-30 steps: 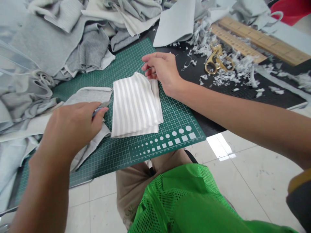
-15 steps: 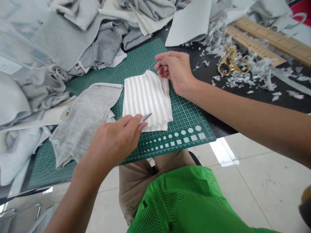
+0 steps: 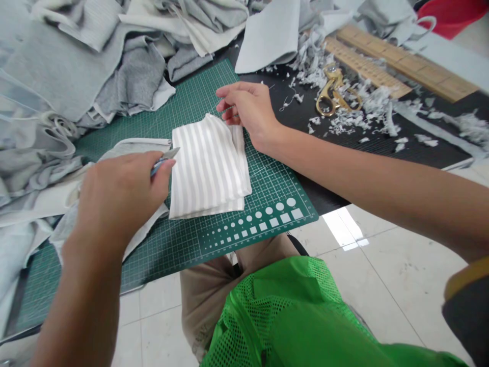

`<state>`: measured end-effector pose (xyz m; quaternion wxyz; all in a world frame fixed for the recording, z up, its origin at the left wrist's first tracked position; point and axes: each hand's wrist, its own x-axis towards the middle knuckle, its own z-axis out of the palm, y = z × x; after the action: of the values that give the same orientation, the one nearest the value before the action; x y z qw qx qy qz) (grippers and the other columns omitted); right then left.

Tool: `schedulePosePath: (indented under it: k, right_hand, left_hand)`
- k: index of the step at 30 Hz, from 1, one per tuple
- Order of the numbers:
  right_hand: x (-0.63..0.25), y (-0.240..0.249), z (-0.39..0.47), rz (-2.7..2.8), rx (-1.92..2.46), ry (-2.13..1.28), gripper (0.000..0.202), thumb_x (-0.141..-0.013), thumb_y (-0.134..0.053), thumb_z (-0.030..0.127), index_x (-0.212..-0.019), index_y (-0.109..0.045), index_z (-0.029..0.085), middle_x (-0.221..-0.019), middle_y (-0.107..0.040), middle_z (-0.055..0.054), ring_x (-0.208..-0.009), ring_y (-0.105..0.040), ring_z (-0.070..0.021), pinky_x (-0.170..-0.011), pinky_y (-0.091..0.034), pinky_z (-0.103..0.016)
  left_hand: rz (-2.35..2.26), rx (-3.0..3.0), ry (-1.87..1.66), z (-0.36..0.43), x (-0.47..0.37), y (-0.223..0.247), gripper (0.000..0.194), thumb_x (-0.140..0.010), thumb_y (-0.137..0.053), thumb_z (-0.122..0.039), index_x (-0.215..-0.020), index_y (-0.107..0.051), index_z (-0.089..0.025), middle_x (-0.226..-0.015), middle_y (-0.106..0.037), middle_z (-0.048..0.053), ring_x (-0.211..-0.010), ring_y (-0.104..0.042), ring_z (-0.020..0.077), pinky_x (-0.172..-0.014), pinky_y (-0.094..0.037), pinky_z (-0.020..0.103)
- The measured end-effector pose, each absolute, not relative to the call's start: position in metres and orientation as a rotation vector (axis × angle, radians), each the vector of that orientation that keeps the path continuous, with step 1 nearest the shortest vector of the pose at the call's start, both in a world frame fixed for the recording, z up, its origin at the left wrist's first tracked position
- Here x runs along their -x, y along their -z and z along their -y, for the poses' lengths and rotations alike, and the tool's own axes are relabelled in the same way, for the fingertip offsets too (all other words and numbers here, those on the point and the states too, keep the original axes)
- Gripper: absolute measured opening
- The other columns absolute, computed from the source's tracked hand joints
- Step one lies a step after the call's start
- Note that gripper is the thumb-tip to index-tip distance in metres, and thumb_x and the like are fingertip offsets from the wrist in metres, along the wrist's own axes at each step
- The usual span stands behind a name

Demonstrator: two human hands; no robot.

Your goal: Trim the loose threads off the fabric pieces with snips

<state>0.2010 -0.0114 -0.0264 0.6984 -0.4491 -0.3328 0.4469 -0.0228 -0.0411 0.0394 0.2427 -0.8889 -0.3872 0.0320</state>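
Note:
A folded white-and-grey striped cloth (image 3: 206, 165) lies on the green cutting mat (image 3: 153, 260). My left hand (image 3: 122, 188) is closed around a small blade tool (image 3: 166, 157), whose metal tip points right at the cloth's left edge. Beneath that hand is a plain grey cloth (image 3: 147, 148), partly hidden by it. My right hand (image 3: 248, 112) is above the upper right corner of the striped cloth, its fingers loosely curled and apart, with nothing visible in them.
Heaps of grey and white fabric (image 3: 133, 71) cover the left and back. At the right are gold-handled scissors (image 3: 332, 94), shredded scraps (image 3: 367, 109), wooden rulers (image 3: 405, 58) and a red container (image 3: 451, 18). The table edge (image 3: 336, 201) borders a tiled floor.
My left hand has moved left and up with the blade, off the striped cloth's lower part and over the grey cloth. The view has shifted; my right hand keeps its pose near the cloth's corner.

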Motion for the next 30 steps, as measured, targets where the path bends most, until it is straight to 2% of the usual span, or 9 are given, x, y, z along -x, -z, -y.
schedulePosePath:
  k: [4,9,11,17,21,26,30]
  right_hand:
    - [-0.2,0.027,0.011,0.747,1.01,-0.991,0.018,-0.071,-0.046,0.006,-0.079,-0.061,0.011,-0.061,-0.06,0.001,-0.05,-0.054,-0.0076,-0.046,-0.044,-0.017]
    - [-0.2,0.028,0.012,0.771,1.021,-0.985,0.018,-0.071,-0.045,0.005,-0.079,-0.06,0.012,-0.061,-0.059,0.002,-0.051,-0.053,-0.0068,-0.047,-0.044,-0.015]
    - [-0.2,0.028,0.013,0.779,1.013,-0.98,0.018,-0.071,-0.045,0.004,-0.079,-0.06,0.011,-0.061,-0.059,0.002,-0.051,-0.053,-0.0069,-0.047,-0.044,-0.016]
    - [-0.2,0.026,0.012,0.76,1.022,-0.971,0.018,-0.072,-0.046,0.004,-0.08,-0.06,0.01,-0.061,-0.059,0.001,-0.049,-0.052,-0.0067,-0.047,-0.043,-0.017]
    - [-0.2,0.026,0.012,0.766,1.018,-0.973,0.018,-0.072,-0.045,0.005,-0.08,-0.06,0.012,-0.062,-0.059,0.002,-0.051,-0.053,-0.0071,-0.048,-0.044,-0.017]
    - [-0.201,0.029,0.01,0.753,1.051,-1.001,0.017,-0.073,-0.049,0.008,-0.07,-0.058,0.021,-0.064,-0.06,0.001,-0.054,-0.055,-0.0112,-0.052,-0.047,-0.023]
    - [-0.2,0.031,0.008,0.753,1.047,-0.984,0.018,-0.071,-0.049,0.01,-0.068,-0.059,0.025,-0.065,-0.061,0.001,-0.058,-0.057,-0.0135,-0.059,-0.05,-0.028]
  left_hand:
    - [1.012,2.515,0.002,0.068,0.049,-0.04,0.031,-0.096,-0.045,-0.039,-0.114,-0.058,-0.017,-0.092,-0.072,0.008,-0.078,-0.067,0.0253,-0.056,-0.041,0.033]
    - [0.749,2.66,0.187,0.102,0.057,-0.036,0.022,-0.092,-0.057,-0.031,-0.112,-0.056,-0.023,-0.088,-0.072,0.003,-0.06,-0.065,0.0158,-0.045,-0.039,0.029]
    - [0.737,2.682,0.169,0.107,0.047,-0.038,0.021,-0.092,-0.056,-0.032,-0.111,-0.057,-0.024,-0.085,-0.071,0.002,-0.057,-0.063,0.015,-0.043,-0.037,0.028]
    - [0.866,2.748,0.076,0.09,-0.002,-0.04,0.032,-0.097,-0.042,-0.039,-0.112,-0.059,-0.017,-0.082,-0.069,0.007,-0.07,-0.066,0.0209,-0.054,-0.043,0.03]
    - [0.9,2.688,0.03,0.069,-0.019,-0.039,0.032,-0.097,-0.04,-0.036,-0.105,-0.063,-0.015,-0.082,-0.068,0.009,-0.073,-0.064,0.0226,-0.057,-0.042,0.031]
    - [1.004,2.514,0.022,0.055,0.0,-0.048,0.037,-0.098,-0.037,-0.041,-0.107,-0.063,-0.016,-0.084,-0.069,0.008,-0.076,-0.063,0.0236,-0.06,-0.037,0.032]
    - [1.057,2.5,0.015,0.068,0.03,-0.047,0.035,-0.097,-0.043,-0.041,-0.114,-0.06,-0.017,-0.089,-0.071,0.008,-0.078,-0.064,0.0238,-0.059,-0.038,0.031]
